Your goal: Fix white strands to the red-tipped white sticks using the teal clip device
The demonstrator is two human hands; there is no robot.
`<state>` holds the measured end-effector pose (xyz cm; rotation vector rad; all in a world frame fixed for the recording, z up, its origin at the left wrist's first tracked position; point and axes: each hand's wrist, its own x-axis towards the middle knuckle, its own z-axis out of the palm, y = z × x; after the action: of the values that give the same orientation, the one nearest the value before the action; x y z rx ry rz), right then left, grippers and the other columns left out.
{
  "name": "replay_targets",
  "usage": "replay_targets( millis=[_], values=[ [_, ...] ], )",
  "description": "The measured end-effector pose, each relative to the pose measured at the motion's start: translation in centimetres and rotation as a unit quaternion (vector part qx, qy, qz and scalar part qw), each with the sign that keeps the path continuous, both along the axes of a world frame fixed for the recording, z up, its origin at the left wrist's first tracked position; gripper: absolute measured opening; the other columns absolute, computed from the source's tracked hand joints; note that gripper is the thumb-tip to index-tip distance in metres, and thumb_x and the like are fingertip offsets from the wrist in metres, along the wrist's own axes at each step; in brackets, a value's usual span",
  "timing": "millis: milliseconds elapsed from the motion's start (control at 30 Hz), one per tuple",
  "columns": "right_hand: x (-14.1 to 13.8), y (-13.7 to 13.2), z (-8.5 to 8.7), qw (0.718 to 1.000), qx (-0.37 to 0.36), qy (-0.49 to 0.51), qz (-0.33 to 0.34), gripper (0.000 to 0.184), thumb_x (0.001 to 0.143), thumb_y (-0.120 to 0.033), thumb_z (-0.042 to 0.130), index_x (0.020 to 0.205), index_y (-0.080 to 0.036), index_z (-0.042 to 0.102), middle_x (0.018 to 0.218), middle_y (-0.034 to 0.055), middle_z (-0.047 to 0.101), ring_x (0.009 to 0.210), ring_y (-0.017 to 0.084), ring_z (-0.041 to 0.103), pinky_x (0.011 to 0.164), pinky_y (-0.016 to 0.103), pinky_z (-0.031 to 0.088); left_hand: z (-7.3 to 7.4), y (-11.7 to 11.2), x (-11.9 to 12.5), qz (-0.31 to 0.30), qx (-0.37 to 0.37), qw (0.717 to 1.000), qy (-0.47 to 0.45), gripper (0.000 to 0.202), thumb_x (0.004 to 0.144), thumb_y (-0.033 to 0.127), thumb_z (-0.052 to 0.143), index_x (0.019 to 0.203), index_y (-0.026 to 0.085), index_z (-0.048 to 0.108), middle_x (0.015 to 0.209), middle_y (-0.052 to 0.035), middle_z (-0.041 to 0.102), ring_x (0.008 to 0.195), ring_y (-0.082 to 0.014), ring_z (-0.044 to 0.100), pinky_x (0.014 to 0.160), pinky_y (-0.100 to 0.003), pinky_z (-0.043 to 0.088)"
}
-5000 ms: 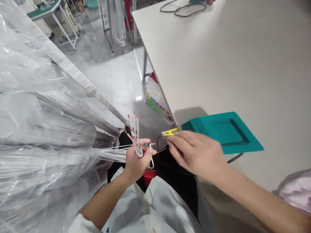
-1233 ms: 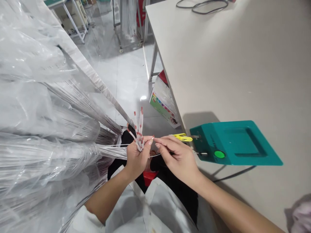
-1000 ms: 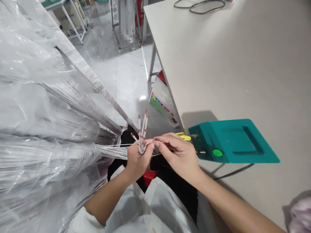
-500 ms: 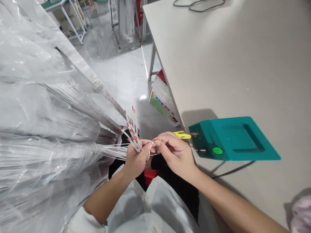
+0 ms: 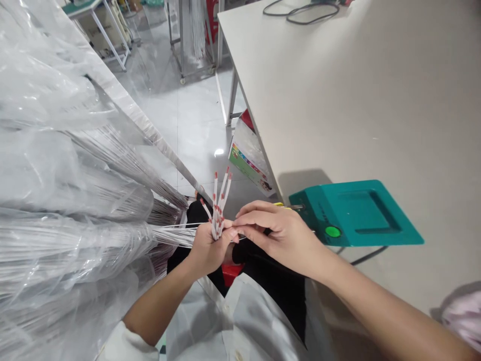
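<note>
We are seeing thin white wires (image 5: pixel 216 200) ending in red above our left hand (image 5: pixel 211 246); beyond our right hand (image 5: pixel 281 231), a flat teal device (image 5: pixel 349 210) is showing a round bright-green button (image 5: pixel 332 231), and a broad flat table (image 5: pixel 356 100) is looking plain greyish-beige.

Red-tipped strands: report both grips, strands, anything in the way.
Left grip closed on red-tipped strands, ends fanned. Right grip against left, hold unclear. Yellow clip mostly hidden behind right grip.
</note>
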<state>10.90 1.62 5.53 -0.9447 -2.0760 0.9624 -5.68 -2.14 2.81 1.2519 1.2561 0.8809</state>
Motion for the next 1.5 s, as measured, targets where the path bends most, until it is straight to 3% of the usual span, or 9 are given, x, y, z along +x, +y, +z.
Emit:
replay_targets(
  millis=[133,400,567,733,867,967,1100,1300,1500],
  values=[
    [-0.1,0.5,-0.3,0.987,-0.132,0.085,0.038,0.010,0.080,-0.020,0.058,0.074,-0.019,0.066,0.078,0.0023,0.060,0.060,0.008,0.056,0.052,0.020,0.045,-0.4,0.1,-0.8,-0.032,-0.037,0.997,-0.061,0.027,0.080,0.034,0.054,0.062,0.014,0.058,0.048,0.0045,0.040,0.045,-0.0061,0.032,0.045,-0.022,0.025],
    [-2.2,-1.3,-3.5,0.924,-0.280,0.243,-0.092,0.012,0.078,-0.030,0.062,0.077,-0.021,0.068,0.082,0.0019,0.060,0.052,0.008,0.053,0.042,0.022,0.043,-2.6,-0.4,0.1,0.074,-0.093,0.964,-0.236,0.026,0.076,0.039,0.061,0.071,0.014,0.062,0.056,0.0022,0.053,0.041,-0.0026,0.030,0.043,-0.021,0.023],
    [-2.3,-1.9,-4.1,0.967,-0.079,0.151,-0.192,0.008,0.080,-0.022,0.060,0.076,-0.022,0.067,0.077,0.0024,0.065,0.071,0.014,0.061,0.065,0.028,0.052,-2.4,-0.9,1.0,0.113,-0.064,0.982,-0.137,0.025,0.077,0.037,0.060,0.070,0.014,0.065,0.053,0.0025,0.053,0.042,-0.0045,0.034,0.045,-0.022,0.028],
    [-1.3,-2.1,-4.8,0.977,0.131,0.011,-0.168,0.012,0.084,-0.013,0.052,0.086,-0.018,0.064,0.080,0.0056,0.067,0.073,0.014,0.063,0.067,0.026,0.052,-1.3,-1.1,1.5,0.105,-0.047,0.993,-0.039,0.021,0.080,0.030,0.054,0.073,0.015,0.067,0.051,0.0023,0.054,0.047,-0.0085,0.044,0.052,-0.023,0.037],
    [-0.2,-1.5,-4.8,0.912,0.368,-0.147,-0.107,0.011,0.081,-0.013,0.055,0.088,-0.013,0.063,0.082,0.0095,0.068,0.072,0.017,0.063,0.067,0.028,0.051,-0.8,-1.0,1.7,0.111,-0.038,0.993,0.000,0.019,0.078,0.026,0.053,0.070,0.016,0.067,0.052,0.0020,0.056,0.049,-0.0099,0.048,0.055,-0.023,0.040],
    [0.3,-0.9,-4.3,0.870,0.436,-0.223,-0.052,0.012,0.083,-0.015,0.052,0.084,-0.014,0.064,0.079,0.0079,0.068,0.068,0.017,0.061,0.063,0.028,0.047,-0.8,-0.9,1.8,0.110,-0.032,0.993,0.027,0.018,0.078,0.024,0.054,0.069,0.015,0.067,0.049,0.0028,0.052,0.046,-0.0093,0.045,0.052,-0.023,0.039],
    [0.4,-0.8,-3.9,0.890,0.377,-0.257,-0.025,0.019,0.085,-0.017,0.045,0.080,-0.015,0.063,0.076,0.0074,0.066,0.064,0.015,0.059,0.059,0.028,0.044,-1.1,-1.1,2.1,0.118,-0.045,0.992,0.013,0.019,0.078,0.025,0.053,0.067,0.015,0.065,0.046,0.0043,0.047,0.043,-0.0082,0.042,0.046,-0.022,0.035],
    [0.7,-2.0,-3.6,0.981,0.090,-0.147,-0.088,0.020,0.086,-0.017,0.040,0.079,-0.018,0.058,0.073,0.0040,0.063,0.063,0.013,0.060,0.056,0.025,0.046,-1.2,-1.1,2.3,0.136,-0.055,0.989,-0.006,0.020,0.079,0.028,0.054,0.072,0.015,0.067,0.046,0.0041,0.049,0.042,-0.0077,0.041,0.045,-0.021,0.034],
    [0.8,-1.8,-3.7,0.987,0.117,-0.061,-0.092,0.018,0.084,-0.017,0.050,0.099,-0.017,0.059,0.091,0.0081,0.065,0.082,0.017,0.062,0.075,0.029,0.051,-0.8,-0.8,1.9,0.091,-0.048,0.995,0.011,0.019,0.079,0.027,0.055,0.071,0.015,0.067,0.052,0.0020,0.054,0.045,-0.0081,0.043,0.048,-0.022,0.036]
  ],
)
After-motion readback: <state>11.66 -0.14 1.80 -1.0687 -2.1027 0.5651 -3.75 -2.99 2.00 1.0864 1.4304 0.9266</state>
